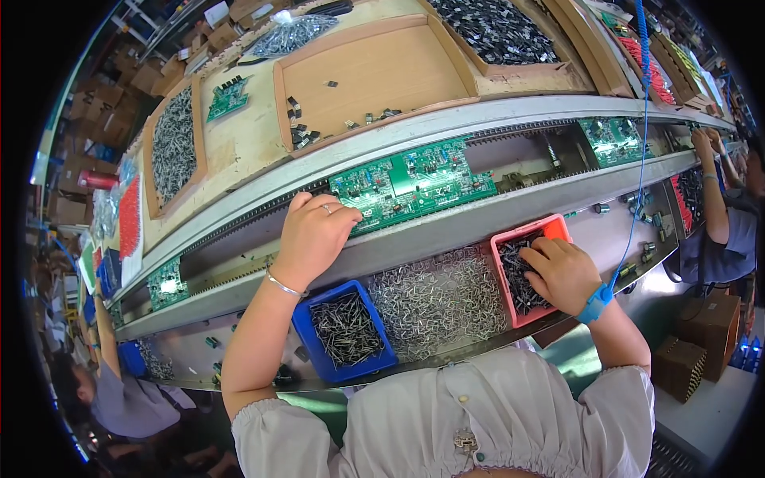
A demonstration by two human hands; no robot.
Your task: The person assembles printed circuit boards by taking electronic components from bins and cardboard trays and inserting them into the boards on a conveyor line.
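Hands (315, 231) (562, 271) on green circuit board (414, 182), red bin (504, 248)

A blue bin (344, 328) of components sits beside loose metal staples (437, 299).

Single head-worn fisheye view, looking steeply down over the person's chest at the near edge of the bench (446, 235) — close in, conveyor rails bending toward the rim — far edge and neighbouring workers at the sides

left hand (315, 231) reaches forward, fingers curled; right hand (562, 271) lower, knuckles up.
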